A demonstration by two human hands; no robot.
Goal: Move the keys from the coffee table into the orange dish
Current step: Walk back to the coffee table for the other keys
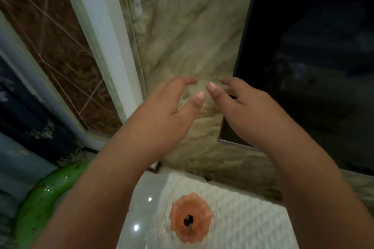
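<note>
Both hands empty and raised; the keys already lie in the orange dish below.

The left hand (170, 103) and right hand (240, 103) hang side by side in front of the marble wall (192, 26), fingers loosely curled and spread, thumbs nearly meeting, neither gripping anything. Well below them, between the two forearms, the orange dish (191, 217) rests on a white textured mat (242, 218). A small dark shape at its centre reads as the keys (189, 221), though blur hides their outline and long axis. The dish lies straight down and toward the person from both hands, about equally near to each, perhaps slightly closer to the right wrist. Judged from this layout, the transfer looks done, and any further move would be a downward reach. A green object (46, 194) sits at the lower left.
</note>
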